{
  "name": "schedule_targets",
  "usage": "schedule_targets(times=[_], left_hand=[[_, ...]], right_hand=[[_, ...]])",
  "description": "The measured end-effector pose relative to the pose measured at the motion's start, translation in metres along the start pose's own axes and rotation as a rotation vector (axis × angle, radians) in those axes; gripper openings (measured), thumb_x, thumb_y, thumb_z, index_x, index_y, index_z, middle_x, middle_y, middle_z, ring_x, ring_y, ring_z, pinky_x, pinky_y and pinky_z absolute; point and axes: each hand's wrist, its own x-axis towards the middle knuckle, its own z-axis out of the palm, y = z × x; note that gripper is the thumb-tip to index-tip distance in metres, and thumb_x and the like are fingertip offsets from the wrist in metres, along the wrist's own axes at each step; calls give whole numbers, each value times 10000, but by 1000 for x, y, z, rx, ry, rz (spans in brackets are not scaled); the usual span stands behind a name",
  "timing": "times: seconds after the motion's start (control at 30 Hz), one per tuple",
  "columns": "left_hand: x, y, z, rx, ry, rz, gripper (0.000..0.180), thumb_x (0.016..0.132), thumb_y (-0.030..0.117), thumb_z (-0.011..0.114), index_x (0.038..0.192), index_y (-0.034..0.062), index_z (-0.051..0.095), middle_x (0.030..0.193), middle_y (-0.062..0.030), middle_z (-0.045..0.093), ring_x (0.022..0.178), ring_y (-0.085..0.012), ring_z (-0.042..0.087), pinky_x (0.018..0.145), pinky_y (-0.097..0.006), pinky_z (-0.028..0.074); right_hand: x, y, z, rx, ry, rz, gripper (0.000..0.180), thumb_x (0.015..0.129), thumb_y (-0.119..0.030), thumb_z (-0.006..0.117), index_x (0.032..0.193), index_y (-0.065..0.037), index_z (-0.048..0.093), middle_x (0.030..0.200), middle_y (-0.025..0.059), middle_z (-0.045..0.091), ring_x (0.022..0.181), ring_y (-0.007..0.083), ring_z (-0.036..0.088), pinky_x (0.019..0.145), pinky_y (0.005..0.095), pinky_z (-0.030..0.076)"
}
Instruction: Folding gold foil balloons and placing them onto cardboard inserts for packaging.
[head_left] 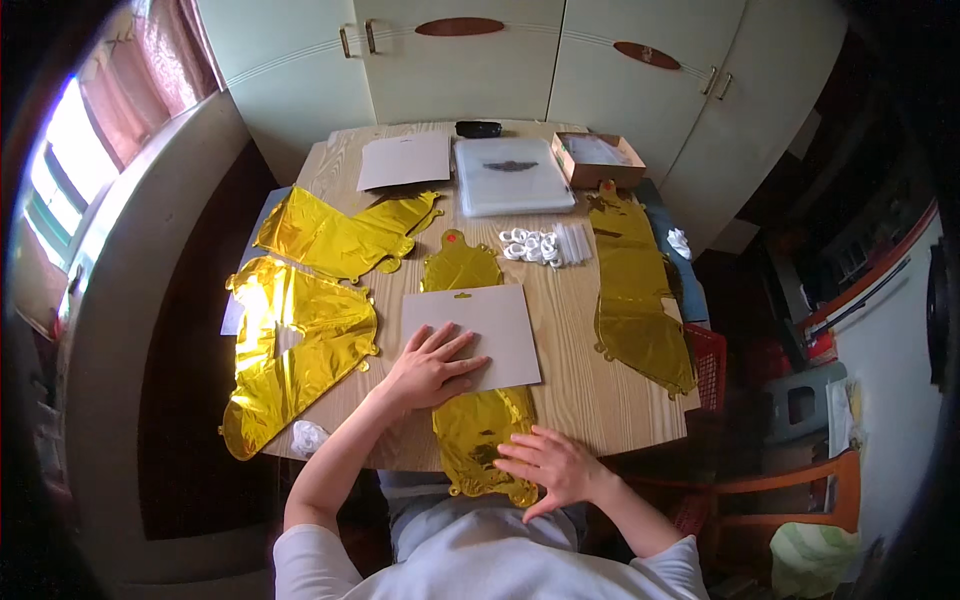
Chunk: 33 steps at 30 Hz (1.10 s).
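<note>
No words or numbers can be read — the dark mark [510, 166] on the clear plastic box [515, 193] is too small to make out.

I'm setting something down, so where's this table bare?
Bare wood shows between the central pale rectangular card and rightmost shiny gold foil sheet, with a narrower strip left of the card. The back is crowded: another pale card, translucent plastic case, brown cardboard box.
</note>
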Motion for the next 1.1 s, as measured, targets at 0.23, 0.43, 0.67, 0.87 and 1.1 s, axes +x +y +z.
schedule_targets(times=[0.23, 0.43, 0.67, 0.87, 1.1], left_hand=[[0, 3, -3, -3, 19, -10, 487, 910, 438, 561, 1386, 342, 522, 1495, -85, 423, 1411, -331, 330, 1146, -546, 193], [-3, 0, -3, -49, 48, -27, 525, 864, 436, 620, 1362, 286, 552, 1478, -83, 445, 1407, -314, 340, 1144, -551, 209], [-4, -1, 0, -57, 56, -7, 554, 845, 379, 644, 1375, 252, 543, 1480, -108, 439, 1403, -339, 344, 1137, -567, 208], [-4, -1, -1, -35, 46, -21, 533, 864, 438, 611, 1367, 274, 548, 1481, -90, 438, 1412, -316, 332, 1148, -563, 194], [-4, 1, -2, -44, 39, -32, 532, 868, 433, 605, 1371, 275, 543, 1485, -91, 432, 1414, -320, 327, 1151, -562, 186]], right_hand=[[-26, -9, 34, -251, 269, -39, 294, 874, -232, 621, 1162, -173, 611, 1212, -3, 583, 1160, 164, 520, 986, 349, 423], [-38, -8, 47, -233, 311, -39, 93, 852, -162, 619, 941, -136, 625, 1051, -4, 620, 1053, 150, 579, 898, 330, 457], [-41, -6, 48, -210, 338, -59, 101, 851, -174, 631, 930, -111, 636, 1058, 20, 646, 1059, 161, 594, 907, 353, 477], [-42, -9, 47, -203, 341, -60, 103, 857, -167, 634, 938, -104, 642, 1070, 14, 646, 1072, 162, 588, 922, 369, 483], [-44, -11, 45, -193, 336, -46, 111, 869, -170, 628, 959, -106, 638, 1077, 10, 644, 1085, 161, 583, 931, 376, 478]])
